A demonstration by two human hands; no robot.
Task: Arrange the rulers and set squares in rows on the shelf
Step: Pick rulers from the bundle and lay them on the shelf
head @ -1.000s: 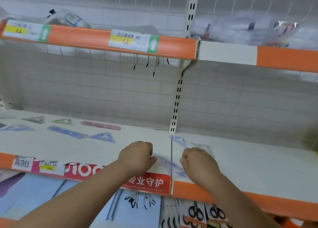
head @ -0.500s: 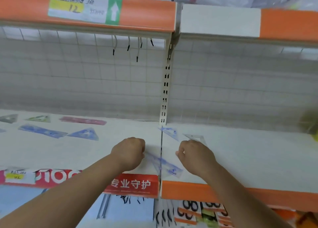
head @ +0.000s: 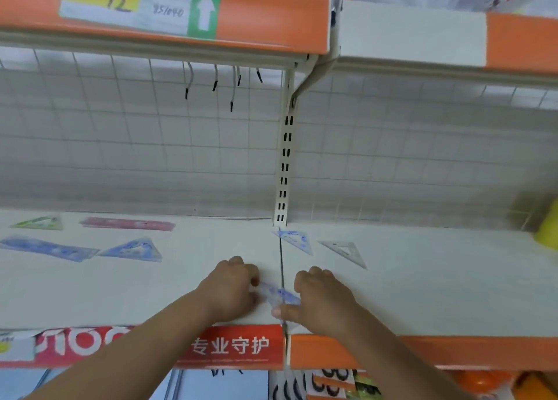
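Note:
A blue ruler (head: 279, 294) lies across the seam of the white shelf (head: 151, 291), near its front edge. My left hand (head: 231, 288) pinches its left end and my right hand (head: 324, 300) grips its right end, thumb along the front. Further back lie a blue set square (head: 294, 239) and a clear set square (head: 347, 250). To the left sit a blue set square (head: 133, 250), a long blue ruler (head: 48, 248), a pink ruler (head: 126, 224) and a green set square (head: 40, 222).
An upper shelf (head: 271, 19) with an orange edge and price label overhangs. Empty hooks (head: 216, 82) hang from the wire grid back. A slotted upright (head: 285, 164) divides the bays. A yellow object (head: 548, 227) sits far right. Scissors (head: 329, 383) hang below.
My hands have closed in toward each other on the blue ruler, which now sits almost straight across the seam. The view has tilted up and nearer to the shelf.

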